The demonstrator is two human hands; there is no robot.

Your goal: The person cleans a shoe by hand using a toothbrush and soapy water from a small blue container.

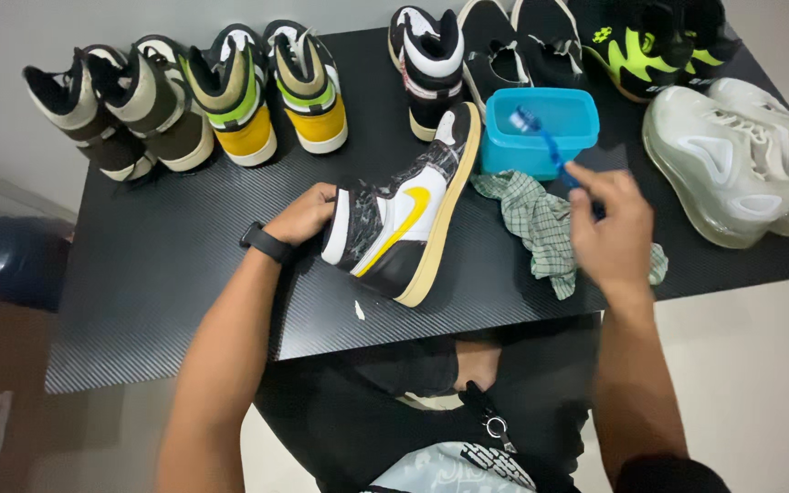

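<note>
The black carbon-weave table [166,274] carries rows of sneakers along its far edge: olive-and-cream high-tops [116,110], yellow-toed high-tops [271,91], a black-and-white high-top [429,68], black low shoes [518,41], neon-trimmed black shoes [655,41] and translucent white sneakers [741,160]. The black, white and yellow high-top sneaker [404,224] lies on its side at table centre, sole toward the right. The left hand [308,212] grips its collar, fingers closed around the ankle opening. Judged stiff at the sole, soft at the upper and light; the collar and heel offer the firmest hold (wet panels may be slippery). The right hand [609,228] pinches a blue toothbrush [541,141], bristles over the blue plastic tub [541,132]. A checked cloth [541,228] lies beneath. Free room lies at the near-left of the table; the near edge is close to the sneaker.
</note>
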